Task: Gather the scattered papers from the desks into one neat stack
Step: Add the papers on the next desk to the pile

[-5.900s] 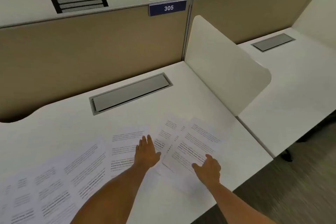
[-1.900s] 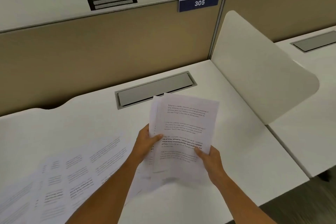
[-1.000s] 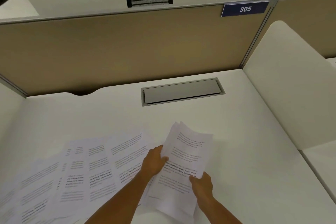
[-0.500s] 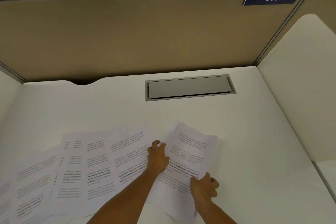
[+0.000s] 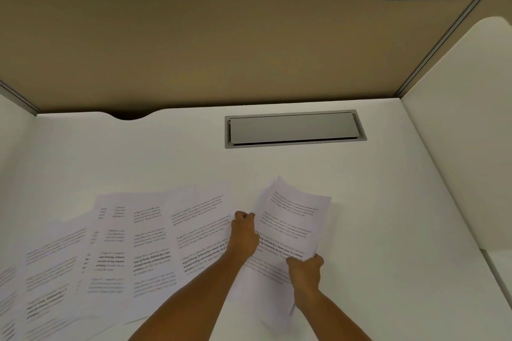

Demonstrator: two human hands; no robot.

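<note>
Papers, white printed sheets: a small gathered bundle (image 5: 291, 227) sat at the middle of the near part of the white tabletop (image 5: 171, 155), tilted, its corners not squared. Right hand (image 5: 304, 271) was clamped on the bundle's near right corner, thumb over the top sheet. Left hand (image 5: 245, 232) had its fingers curled at the bundle's left edge, where it meets the nearest loose sheet; whether it pinched the bundle or that sheet could not be told.

Progress, judged: early. Only a few sheets were in the bundle. A wide fan of loose overlapping sheets (image 5: 116, 252) still covered the near left of the tabletop and ran out of view at the left and near edges, so its full count was unknown. Left to do: collect that fan, add it to the bundle, square the edges. Any other desks were not in view.

Room: the far half of the tabletop was bare except for a grey metal cable-tray lid (image 5: 293, 127) set flush near the far edge. The right side was bare up to the cream side divider (image 5: 457, 147). The tan fabric partition (image 5: 221, 41) closed the far edge. Plenty of open surface to the right and beyond the bundle for tapping sheets square
</note>
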